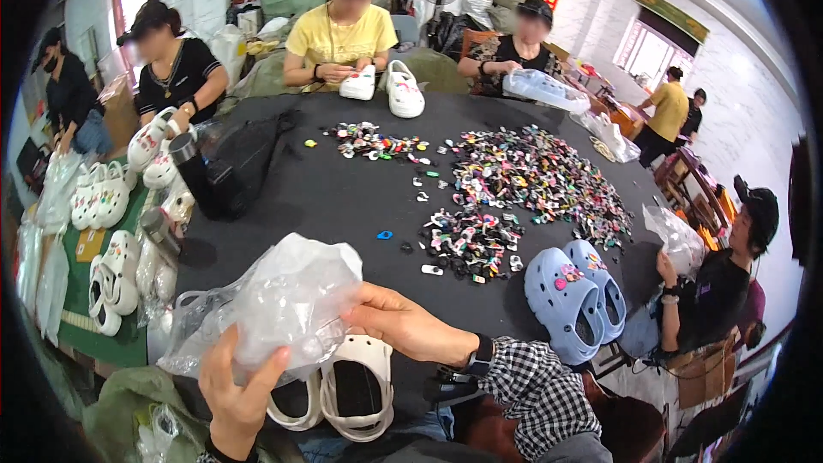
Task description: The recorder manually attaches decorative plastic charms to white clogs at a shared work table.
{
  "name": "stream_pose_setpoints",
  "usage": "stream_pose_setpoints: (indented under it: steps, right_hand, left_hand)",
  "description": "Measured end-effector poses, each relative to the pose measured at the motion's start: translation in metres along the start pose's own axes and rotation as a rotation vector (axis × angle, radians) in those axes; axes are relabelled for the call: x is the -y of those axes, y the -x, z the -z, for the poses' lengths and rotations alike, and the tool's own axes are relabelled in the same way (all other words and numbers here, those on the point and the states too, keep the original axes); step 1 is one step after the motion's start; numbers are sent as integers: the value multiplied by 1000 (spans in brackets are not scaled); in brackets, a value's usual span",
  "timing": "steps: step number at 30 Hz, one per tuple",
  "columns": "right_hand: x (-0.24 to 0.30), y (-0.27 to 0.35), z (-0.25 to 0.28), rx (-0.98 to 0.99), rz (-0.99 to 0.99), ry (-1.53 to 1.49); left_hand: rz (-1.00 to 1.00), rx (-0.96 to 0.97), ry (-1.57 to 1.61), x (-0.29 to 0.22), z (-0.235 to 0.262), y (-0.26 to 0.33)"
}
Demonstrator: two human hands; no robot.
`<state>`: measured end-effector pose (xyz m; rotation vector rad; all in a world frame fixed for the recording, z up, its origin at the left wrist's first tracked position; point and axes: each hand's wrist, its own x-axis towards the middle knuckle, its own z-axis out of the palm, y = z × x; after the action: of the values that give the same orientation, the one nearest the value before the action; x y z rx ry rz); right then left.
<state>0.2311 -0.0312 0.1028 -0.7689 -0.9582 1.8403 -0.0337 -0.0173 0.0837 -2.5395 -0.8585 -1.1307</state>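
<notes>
A crinkled, see-through plastic bag (296, 291) is held up in front of me at the table's near edge. My right hand (403, 321) pinches its right side between thumb and fingers. On its lower left side, my left hand (236, 386) grips the bag with thumb and fingers apart around the plastic. Just below the bag, a pair of cream clogs (370, 399) rests at the near edge, partly covered by the bag and my left hand. Whether anything is inside the bag I cannot make out.
Piles of small colourful shoe charms (531, 176) spread over the dark table (317, 184). Light blue clogs (561, 300) stand at the right. A black tumbler (201, 176) and a steel-topped bottle (160, 230) are at the left, near white clogs (114, 279). Several people work around the table.
</notes>
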Motion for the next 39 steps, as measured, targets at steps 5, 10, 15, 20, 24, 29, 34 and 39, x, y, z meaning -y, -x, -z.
stream_pose_setpoints:
  steps: [5, 10, 15, 20, 24, 29, 34, 39]
  right_hand:
    - [0, 5, 10, 13, 137, 110]
    - [5, 25, 27, -239, 138, 141]
    - [-14, 40, 55, -343, 233, 56]
    - [-26, 26, 74, -284, 218, 7]
    - [-17, 29, 63, -236, 153, -39]
    - [-24, 32, 68, -244, 129, -39]
    - [-29, 45, 56, -353, 145, 11]
    - [-30, 52, 48, -374, 130, 42]
  left_hand:
    - [41, -16, -152, 5, 3, 6]
    - [52, 21, -163, 6, 7, 6]
    - [58, -40, -216, 17, 21, -2]
    - [140, -64, -404, 53, 57, 16]
    - [262, -137, -513, 105, 81, 26]
    - [400, -262, -610, 185, 102, 42]
    - [518, -148, -724, 286, 120, 61]
    - [978, 48, -705, 356, 120, 85]
